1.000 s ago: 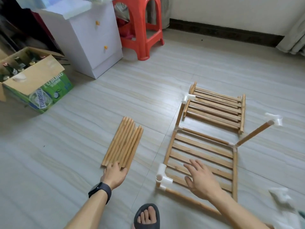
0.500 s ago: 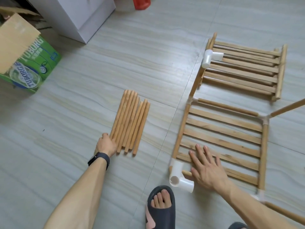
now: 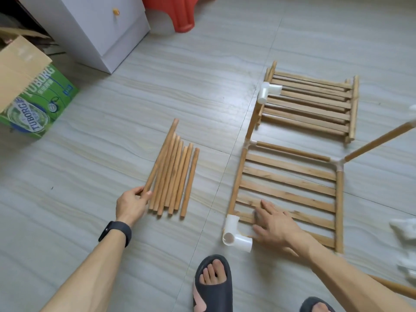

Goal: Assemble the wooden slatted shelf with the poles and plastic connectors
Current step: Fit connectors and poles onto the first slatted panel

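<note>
Several loose wooden poles [image 3: 177,176] lie side by side on the floor at centre. My left hand [image 3: 132,204] pinches the near end of the leftmost pole [image 3: 162,155], which is angled away from the rest. To the right lies a slatted shelf panel [image 3: 290,183] framed by poles and plastic connectors. My right hand [image 3: 273,224] rests flat on its near slats, fingers spread. A white three-way connector [image 3: 234,235] sits on the panel's near left corner. Beyond it lies a second slatted panel [image 3: 308,104] with a white connector [image 3: 269,92] on a pole.
A green beer carton [image 3: 38,102] stands at far left, a white drawer cabinet [image 3: 94,30] and a red plastic stool [image 3: 180,12] behind. White connectors [image 3: 405,228] lie at the right edge. My sandalled foot [image 3: 212,282] is at the bottom centre.
My left hand has taken hold of the leftmost pole and slid it out of line with the bundle. My right hand shifted slightly on the slats. The camera moved closer.
</note>
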### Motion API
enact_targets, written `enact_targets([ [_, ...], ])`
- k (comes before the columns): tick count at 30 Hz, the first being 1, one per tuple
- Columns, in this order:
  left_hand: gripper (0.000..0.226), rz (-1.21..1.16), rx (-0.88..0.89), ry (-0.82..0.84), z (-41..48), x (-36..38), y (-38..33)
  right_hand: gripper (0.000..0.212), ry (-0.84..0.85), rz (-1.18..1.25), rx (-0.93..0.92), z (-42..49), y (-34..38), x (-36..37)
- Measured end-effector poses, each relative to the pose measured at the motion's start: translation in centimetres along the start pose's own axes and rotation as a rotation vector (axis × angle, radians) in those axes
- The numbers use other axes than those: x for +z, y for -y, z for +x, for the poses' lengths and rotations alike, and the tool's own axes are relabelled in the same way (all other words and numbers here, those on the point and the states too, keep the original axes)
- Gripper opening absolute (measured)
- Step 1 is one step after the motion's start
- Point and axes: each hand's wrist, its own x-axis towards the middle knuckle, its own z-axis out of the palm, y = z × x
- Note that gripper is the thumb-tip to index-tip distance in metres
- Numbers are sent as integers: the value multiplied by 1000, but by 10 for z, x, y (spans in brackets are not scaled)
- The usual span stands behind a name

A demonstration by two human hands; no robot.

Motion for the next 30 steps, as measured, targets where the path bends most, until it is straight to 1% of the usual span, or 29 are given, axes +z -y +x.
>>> enact_targets([
  [3,29,-62,208,-28,-34,-17,-24,67,-165,608,81,-38,10,-27],
  [5,26,-60,358,-26,-64,-25,-47,62,-266,978,71,-76,15,-43],
  [6,27,-37,444,-15,-80,-28,-60,62,-302,1137,36,-97,17,-49],
  [8,29,2,644,25,-114,-30,-88,64,-360,1400,-55,-141,20,-58],
  [11,32,50,931,77,-162,-27,-128,74,-431,1692,-144,-198,24,-64],
  [12,33,82,1014,79,-176,-25,-139,68,-470,1765,-150,-215,24,-64],
  [14,33,102,1148,73,-203,-22,-159,38,-564,1888,-133,-243,22,-61],
  [15,34,76,1177,86,-215,-20,-167,27,-612,1930,-118,-255,20,-59],
  [16,39,41,1162,113,-224,-18,-173,22,-660,1955,-104,-266,19,-57],
  [17,49,2,1089,150,-232,-15,-177,22,-703,1970,-91,-275,17,-53],
  [18,59,-39,964,196,-235,-11,-177,23,-741,1978,-76,-284,15,-48],
  [19,64,-91,803,248,-235,-7,-175,24,-765,1982,-58,-289,14,-42],
  [20,63,-144,639,297,-234,-1,-170,25,-776,1979,-41,-293,13,-35],
  [21,58,-176,512,342,-235,5,-164,25,-782,1975,-24,-296,13,-28],
  [22,50,-177,437,378,-238,11,-158,26,-785,1962,-4,-298,12,-20],
  [24,36,-192,376,385,-243,19,-149,25,-791,1940,40,-297,11,-6],
  [26,30,-227,372,367,-245,23,-148,23,-783,1954,77,-293,10,6],
  [30,36,-223,371,423,-231,27,-145,24,-764,2016,120,-283,6,16],
])
